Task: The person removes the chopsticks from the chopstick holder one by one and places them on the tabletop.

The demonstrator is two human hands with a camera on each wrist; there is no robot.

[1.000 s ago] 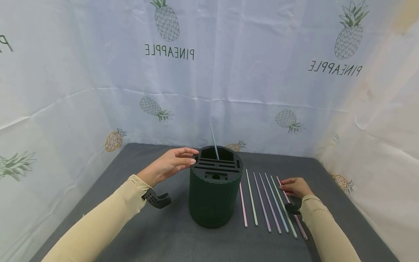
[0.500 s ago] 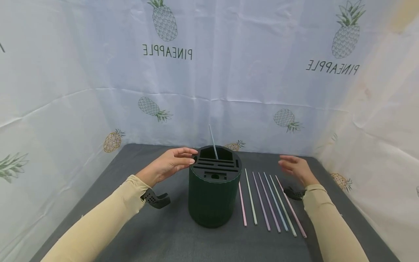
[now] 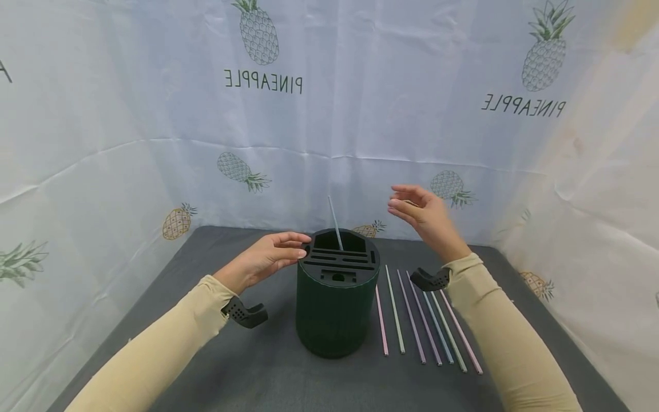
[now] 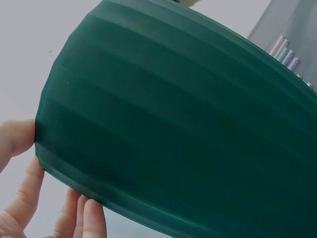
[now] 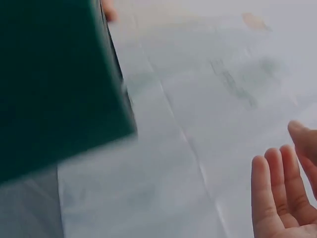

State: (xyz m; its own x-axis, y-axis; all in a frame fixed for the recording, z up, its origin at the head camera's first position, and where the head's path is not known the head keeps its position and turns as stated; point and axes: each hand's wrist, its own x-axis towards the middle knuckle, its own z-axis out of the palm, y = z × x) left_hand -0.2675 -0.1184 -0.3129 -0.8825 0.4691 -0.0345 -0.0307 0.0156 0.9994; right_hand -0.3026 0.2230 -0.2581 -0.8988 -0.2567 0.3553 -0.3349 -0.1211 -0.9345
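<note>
A dark green round organizer [image 3: 334, 315] with a slotted black top stands upright at the middle of the table. A light-blue stick [image 3: 336, 223] leans upright in its open rear compartment. My left hand [image 3: 265, 257] touches the organizer's left rim; in the left wrist view its thumb and fingers [image 4: 64, 213] rest against the green edge. To the upper right of the organizer, my right hand [image 3: 424, 220] is raised in the air, fingers loosely bent and holding nothing. Several thin pastel sticks [image 3: 415, 320] lie side by side right of the organizer, partly hidden by the right wrist.
Dark grey cloth covers the table [image 3: 319, 383]. A white curtain [image 3: 355, 114] printed with pineapples closes off the back and both sides. Each wrist wears a black band with a camera mount [image 3: 246, 313].
My right hand has left the rightmost pink stick, which still lies on the table, and risen up and leftward toward the organizer. The left hand keeps its place at the rim.
</note>
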